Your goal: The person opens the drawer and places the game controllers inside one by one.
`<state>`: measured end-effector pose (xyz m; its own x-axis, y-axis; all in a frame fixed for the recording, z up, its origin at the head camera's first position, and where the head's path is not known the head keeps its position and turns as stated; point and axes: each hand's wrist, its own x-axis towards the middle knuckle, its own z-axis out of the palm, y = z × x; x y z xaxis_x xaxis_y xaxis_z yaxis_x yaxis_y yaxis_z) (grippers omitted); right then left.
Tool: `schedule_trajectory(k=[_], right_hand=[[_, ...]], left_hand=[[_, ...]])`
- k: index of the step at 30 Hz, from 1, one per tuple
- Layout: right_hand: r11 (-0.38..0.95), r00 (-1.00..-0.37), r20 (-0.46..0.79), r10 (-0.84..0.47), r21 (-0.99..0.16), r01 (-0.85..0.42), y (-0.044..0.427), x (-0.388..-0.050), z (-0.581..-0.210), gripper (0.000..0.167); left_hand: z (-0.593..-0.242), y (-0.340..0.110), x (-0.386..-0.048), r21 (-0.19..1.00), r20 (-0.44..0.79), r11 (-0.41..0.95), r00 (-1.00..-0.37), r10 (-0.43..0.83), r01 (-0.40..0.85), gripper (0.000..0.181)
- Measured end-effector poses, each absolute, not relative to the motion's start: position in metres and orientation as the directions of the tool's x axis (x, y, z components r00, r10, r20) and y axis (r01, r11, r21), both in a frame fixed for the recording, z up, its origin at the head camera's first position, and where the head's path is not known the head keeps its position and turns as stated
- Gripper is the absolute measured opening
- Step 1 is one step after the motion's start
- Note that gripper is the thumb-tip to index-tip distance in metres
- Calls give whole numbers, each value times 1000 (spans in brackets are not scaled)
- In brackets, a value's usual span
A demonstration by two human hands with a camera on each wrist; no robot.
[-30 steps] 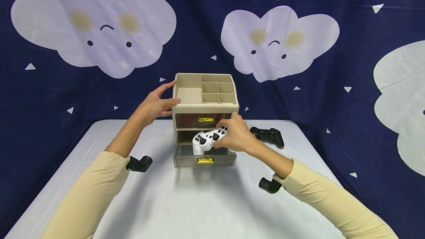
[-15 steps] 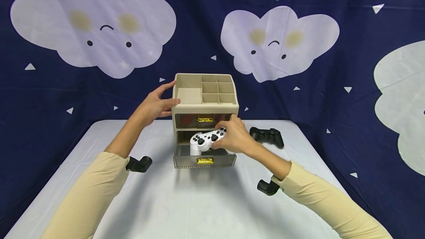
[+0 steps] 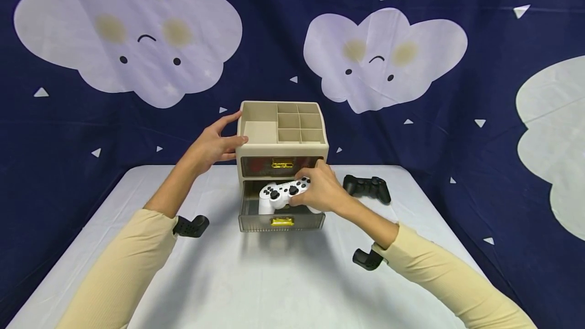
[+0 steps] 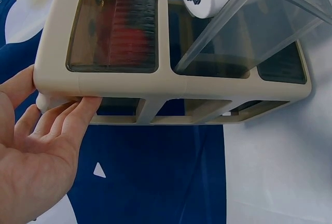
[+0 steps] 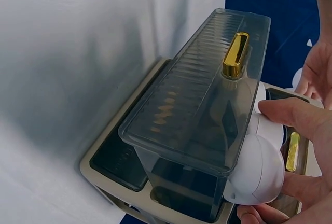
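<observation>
A beige desk organizer (image 3: 297, 149) stands on the table, its lower clear drawer (image 3: 258, 224) pulled out. My right hand (image 3: 323, 186) pinches a white game controller (image 3: 266, 201) by its right side, thumb in front. The controller sits in the opening of the drawer, partly below its rim; whether it touches the drawer floor I cannot tell. In the right wrist view, a white grip (image 5: 257, 169) shows beside the drawer's wall. My left hand (image 3: 211, 147) rests against the organizer's left side, thumb on the top rim and fingers spread along the wall (image 4: 122, 85).
A black game controller (image 3: 367, 188) lies on the white table (image 3: 274, 283) right of the organizer. The upper drawer (image 3: 257, 166) is closed, with something red inside. The top holds a large compartment (image 3: 260, 131) and several small ones. A dark blue cloud-print cloth hangs behind.
My right hand and the white controller have shifted slightly left and a little lower over the drawer. The left hand, organizer and black controller stay where they were.
</observation>
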<state>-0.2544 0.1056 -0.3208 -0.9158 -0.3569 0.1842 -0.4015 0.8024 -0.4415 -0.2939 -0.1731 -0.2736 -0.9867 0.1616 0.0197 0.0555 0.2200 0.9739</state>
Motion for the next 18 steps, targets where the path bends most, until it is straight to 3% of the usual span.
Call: schedule_trajectory(k=[18], right_hand=[[793,-911,180,-372,-448,-412,100,-256,-324,56]], left_hand=[[-274,-173,-294,972,25,226,-986,165,63,82]])
